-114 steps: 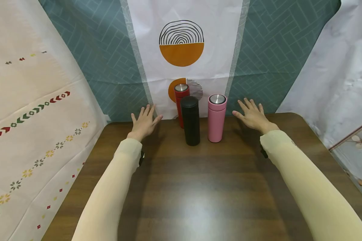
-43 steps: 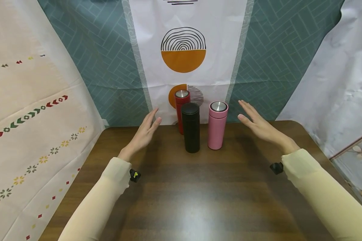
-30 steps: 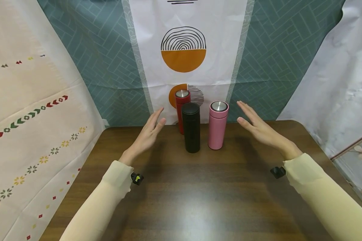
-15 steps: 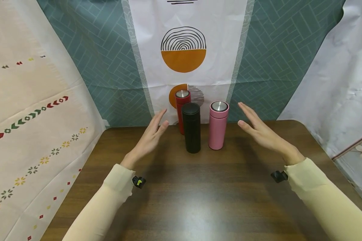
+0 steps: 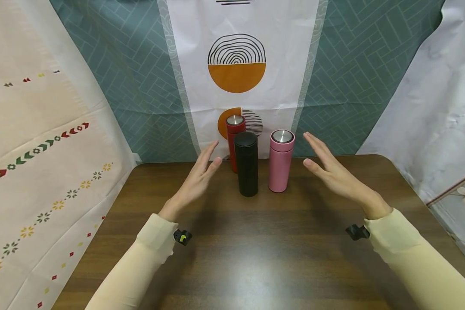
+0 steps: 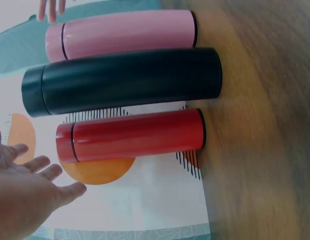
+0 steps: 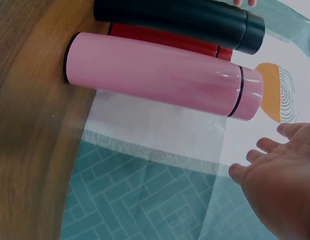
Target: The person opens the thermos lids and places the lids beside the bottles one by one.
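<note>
Three thermos bottles stand upright together near the back of the wooden table. The black thermos (image 5: pixel 247 165) is in front, partly covering the red thermos (image 5: pixel 232 146) behind it in the head view. To their right is the pink thermos (image 5: pixel 280 165), with a steel-topped lid. My left hand (image 5: pixel 195 181) is held in the air left of the black and red bottles, fingers extended and palm turned inward. On the other side, my right hand (image 5: pixel 339 176) hovers right of the pink bottle, its fingers straight too. Both hands are apart from the bottles and hold nothing.
The brown table (image 5: pixel 252 249) reaches back to a hanging green and white cloth (image 5: pixel 139 86) right behind the bottles. A patterned cream cloth (image 5: pixel 42 172) hangs at the left, and a white cloth (image 5: pixel 430 107) at the right.
Both hands have lifted from flat near the table's back edge and turned palms inward. Over the last second, the left hand has drifted right toward the bottles. The bottles stand as before.
</note>
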Demonstrator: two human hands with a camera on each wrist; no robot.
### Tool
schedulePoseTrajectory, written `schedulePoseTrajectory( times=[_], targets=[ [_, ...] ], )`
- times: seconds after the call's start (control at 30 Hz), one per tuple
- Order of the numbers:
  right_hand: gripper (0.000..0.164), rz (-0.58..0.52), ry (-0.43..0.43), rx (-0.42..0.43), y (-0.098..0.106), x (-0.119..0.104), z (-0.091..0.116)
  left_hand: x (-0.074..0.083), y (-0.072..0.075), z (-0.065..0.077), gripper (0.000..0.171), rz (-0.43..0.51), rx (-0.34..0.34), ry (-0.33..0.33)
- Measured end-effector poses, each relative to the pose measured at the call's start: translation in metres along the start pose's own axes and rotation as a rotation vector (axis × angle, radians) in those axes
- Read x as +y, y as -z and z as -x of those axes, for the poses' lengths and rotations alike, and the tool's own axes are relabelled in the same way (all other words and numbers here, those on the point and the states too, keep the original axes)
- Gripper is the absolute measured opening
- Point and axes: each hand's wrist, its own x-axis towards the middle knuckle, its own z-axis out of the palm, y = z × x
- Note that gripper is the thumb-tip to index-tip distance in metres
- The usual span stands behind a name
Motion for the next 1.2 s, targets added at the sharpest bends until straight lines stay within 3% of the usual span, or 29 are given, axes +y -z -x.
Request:
schedulePoseTrajectory(
  times=[0.43,0.7,1.2],
  targets=[
    [0.072,-0.015,0.041,-0.002,-0.007,-0.014,0.004,-0.001,-0.011,0.001,0.059,0.065,0.011,0.022],
    [0.072,-0.04,0.055,-0.001,-0.013,-0.022,0.007,-0.001,-0.019,-0.004,0.059,0.094,0.002,0.061],
    [0.073,-0.065,0.08,-0.017,-0.032,-0.028,0.01,-0.005,-0.03,0.001,0.068,0.125,0.014,0.044]
  ],
)
